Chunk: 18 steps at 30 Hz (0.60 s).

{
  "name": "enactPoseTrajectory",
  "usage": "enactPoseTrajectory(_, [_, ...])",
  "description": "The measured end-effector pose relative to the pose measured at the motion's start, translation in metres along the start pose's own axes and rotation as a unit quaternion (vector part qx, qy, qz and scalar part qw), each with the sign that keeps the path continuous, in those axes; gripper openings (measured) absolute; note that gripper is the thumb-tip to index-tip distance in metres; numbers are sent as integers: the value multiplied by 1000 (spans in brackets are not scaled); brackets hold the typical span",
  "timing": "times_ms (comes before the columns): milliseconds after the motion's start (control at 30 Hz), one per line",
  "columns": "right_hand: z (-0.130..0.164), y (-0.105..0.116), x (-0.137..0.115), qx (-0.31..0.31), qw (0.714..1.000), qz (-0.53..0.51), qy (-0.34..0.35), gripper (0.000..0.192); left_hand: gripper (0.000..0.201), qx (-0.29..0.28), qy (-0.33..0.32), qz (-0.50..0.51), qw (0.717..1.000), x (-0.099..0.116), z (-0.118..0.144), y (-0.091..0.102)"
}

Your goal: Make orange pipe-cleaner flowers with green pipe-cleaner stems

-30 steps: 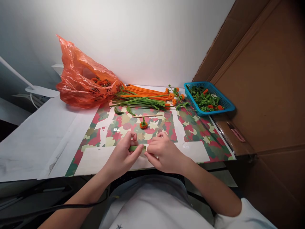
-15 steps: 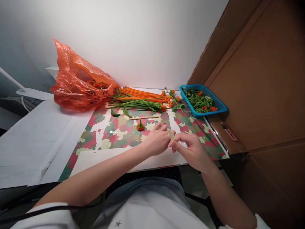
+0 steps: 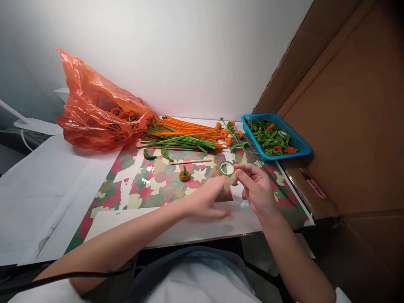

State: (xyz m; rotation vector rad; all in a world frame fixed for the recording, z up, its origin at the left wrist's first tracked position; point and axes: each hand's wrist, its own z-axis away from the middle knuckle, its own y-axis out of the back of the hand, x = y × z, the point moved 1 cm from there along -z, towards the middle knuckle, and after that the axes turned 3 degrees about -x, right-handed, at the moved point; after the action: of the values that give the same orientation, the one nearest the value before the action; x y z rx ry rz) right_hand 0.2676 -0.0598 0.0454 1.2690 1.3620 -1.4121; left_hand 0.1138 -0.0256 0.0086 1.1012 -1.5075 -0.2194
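My right hand [image 3: 259, 185] pinches a strip of pale green tape [image 3: 232, 180] between thumb and fingertips. My left hand [image 3: 208, 198] is beside it, palm down, thumb spread away from the fingers and slightly blurred. Just beyond the left fingertips is a roll of green tape [image 3: 226, 168] with a white core. A small orange and green fuzzy flower head [image 3: 184, 173] sits on the patterned mat [image 3: 158, 185]. Behind it lies a thin wooden stick [image 3: 191, 161], with two fuzzy green leaves [image 3: 166, 155] to its left.
Orange and green fuzzy stems [image 3: 189, 134] lie in a bundle at the back, beside a branch with orange blooms [image 3: 229, 134]. An orange plastic bag [image 3: 101, 113] stands at left. At right are a blue basket [image 3: 303, 148] of green pieces and a pink cutter [image 3: 315, 188] near the cardboard wall.
My hands have moved apart: the left has opened its fingers, the right keeps the tape strip. The tape roll, hidden before, now shows. The view has shifted slightly.
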Motion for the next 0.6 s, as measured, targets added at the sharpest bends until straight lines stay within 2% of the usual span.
enactPoseTrajectory(67, [-4, -3, 7, -6, 1000, -1, 4, 15, 63, -11, 44, 119, 992, 8, 21, 6])
enactPoseTrajectory(167, [-9, -5, 10, -32, 998, 43, 24, 14, 23, 23, 81, 136, 987, 15, 45, 12])
enactPoseTrajectory(267, [-12, -4, 1, -86, 984, 139, 69, 14, 12, 169, 145, 44, 974, 6, 63, 24])
enactPoseTrajectory(300, [-14, -5, -3, -112, 974, 173, 94, 15, 11, 226, 180, 5, 957, 0, 68, 30])
enactPoseTrajectory(367, [-18, -10, -9, -176, 945, 233, 147, 22, 12, 278, 252, -51, 926, -16, 76, 45])
enactPoseTrajectory(400, [-21, -14, -9, -210, 927, 260, 170, 26, 14, 270, 268, -55, 923, -25, 78, 52])
enactPoseTrajectory(467, [-29, -25, -4, -293, 879, 319, 199, 29, 18, 219, 261, -50, 939, -40, 77, 66])
enactPoseTrajectory(533, [-37, -39, 10, -387, 805, 398, 207, 29, 16, 157, 221, -75, 960, -51, 73, 75])
enactPoseTrajectory(600, [-47, -51, 26, -414, 747, 484, 191, 26, 18, 117, 193, -84, 971, -57, 69, 79])
